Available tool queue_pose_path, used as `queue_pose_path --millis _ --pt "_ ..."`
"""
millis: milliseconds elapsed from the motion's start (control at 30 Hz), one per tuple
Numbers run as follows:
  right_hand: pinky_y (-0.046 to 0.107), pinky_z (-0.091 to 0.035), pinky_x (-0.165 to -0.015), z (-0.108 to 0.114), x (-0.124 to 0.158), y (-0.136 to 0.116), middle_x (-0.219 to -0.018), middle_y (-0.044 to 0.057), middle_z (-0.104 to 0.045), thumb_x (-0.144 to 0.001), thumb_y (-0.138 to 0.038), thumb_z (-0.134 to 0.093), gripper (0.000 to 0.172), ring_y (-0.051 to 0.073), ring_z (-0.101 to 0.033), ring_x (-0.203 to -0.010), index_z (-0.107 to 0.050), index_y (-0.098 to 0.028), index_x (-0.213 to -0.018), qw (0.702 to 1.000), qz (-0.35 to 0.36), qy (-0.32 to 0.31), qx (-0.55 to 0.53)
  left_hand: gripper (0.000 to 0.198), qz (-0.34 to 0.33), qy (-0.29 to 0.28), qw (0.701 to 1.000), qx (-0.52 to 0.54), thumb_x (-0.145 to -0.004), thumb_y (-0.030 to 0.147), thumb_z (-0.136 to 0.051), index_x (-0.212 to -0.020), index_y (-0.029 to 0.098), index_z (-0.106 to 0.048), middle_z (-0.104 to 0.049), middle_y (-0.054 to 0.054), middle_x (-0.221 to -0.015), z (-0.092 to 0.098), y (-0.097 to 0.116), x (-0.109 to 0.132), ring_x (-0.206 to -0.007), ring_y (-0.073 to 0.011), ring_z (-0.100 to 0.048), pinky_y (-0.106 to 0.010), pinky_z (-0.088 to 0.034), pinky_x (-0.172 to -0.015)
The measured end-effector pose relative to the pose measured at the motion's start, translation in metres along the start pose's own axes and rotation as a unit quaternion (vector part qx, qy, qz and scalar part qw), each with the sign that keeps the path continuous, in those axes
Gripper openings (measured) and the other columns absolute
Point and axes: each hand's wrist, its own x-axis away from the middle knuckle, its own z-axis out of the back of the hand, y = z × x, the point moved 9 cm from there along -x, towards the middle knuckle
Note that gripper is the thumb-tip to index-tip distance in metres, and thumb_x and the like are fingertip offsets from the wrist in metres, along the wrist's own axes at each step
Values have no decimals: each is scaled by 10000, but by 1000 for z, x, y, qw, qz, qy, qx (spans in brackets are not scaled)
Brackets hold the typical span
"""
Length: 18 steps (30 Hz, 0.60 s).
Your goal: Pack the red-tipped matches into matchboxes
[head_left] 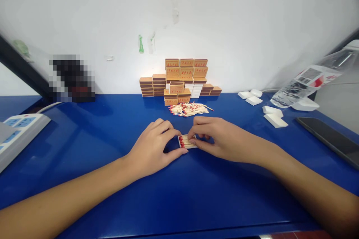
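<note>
A small white matchbox tray (179,142) lies on the blue table, filled with red-tipped matches (183,141) whose heads point left. The thumb and forefinger of my left hand (157,145) grip its left end, front and back. Over the right end of the tray, my right hand (209,134) pinches down at the matches with thumb and forefinger; its fingers hide that end. Just behind the tray is a loose heap of matches (190,109).
Matchboxes (186,73) are stacked against the wall behind the heap. White empty-looking trays (254,100), a tilted plastic bottle (305,78) and a dark phone (331,138) lie to the right. At left are a power strip (25,134) and a blurred dark object (74,78).
</note>
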Motion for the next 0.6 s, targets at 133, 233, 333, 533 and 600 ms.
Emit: queue_pose_path --millis 133,233,333,533,600 --pt "281 -430 -677 4 0 -1 -915 40 -644 -1004 -207 -604 157 141 -581 -746 -759 -204 -1023 1000 5 17 1 325 -1 4 1000 0 -947 463 -746 -1138 201 -715 -690 -77 -1051 1 0 0 -987 -267 -606 -457 -520 -878" --pt "276 -426 -679 4 0 -2 -912 39 -642 -1011 -211 -593 176 139 -579 -742 -766 -206 -1041 1000 5 14 3 330 0 2 1000 1 -949 468 -741 -1139 199 -714 -688 -77 -1052 0 -1 1 -988 -267 -608 -457 -520 -883" --pt "273 -420 -680 2 0 -3 -900 32 -640 -1013 -212 -587 186 131 -570 -725 -771 -205 -1041 1000 8 4 0 332 1 0 1000 1 -952 470 -737 -1139 197 -717 -688 -75 -1060 -1 -1 1 -997 -267 -606 -460 -516 -891" --pt "292 -382 -665 29 -3 31 -764 11 -622 -986 -251 -599 171 149 -532 -685 -745 -202 -912 992 -39 113 35 321 -1 4 1000 4 -945 458 -747 -1133 199 -716 -681 -68 -1048 0 0 1 -982 -258 -599 -453 -512 -888" --pt "298 -367 -660 41 -1 58 -748 17 -608 -965 -262 -606 174 157 -526 -677 -732 -191 -867 980 -91 160 74 312 0 5 1000 4 -948 455 -745 -1125 199 -719 -681 -66 -1042 0 0 1 -983 -257 -598 -453 -509 -888"
